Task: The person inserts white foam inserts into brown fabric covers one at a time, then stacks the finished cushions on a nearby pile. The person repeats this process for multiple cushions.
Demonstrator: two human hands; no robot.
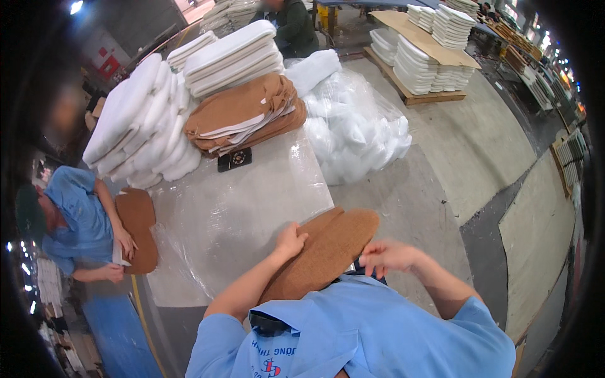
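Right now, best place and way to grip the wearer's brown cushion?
Brown cushion: probably pinch its rounded far-right end, coming from the right. That rim looks exposed and the shape flat; the left hand is at its left edge, the right hand close by.

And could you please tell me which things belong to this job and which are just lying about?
Likely the job's: brown piece at the left hand; stacked brown pieces; white pads beside them.
Seemingly just lying about: black phone-like object; wooden pallet.
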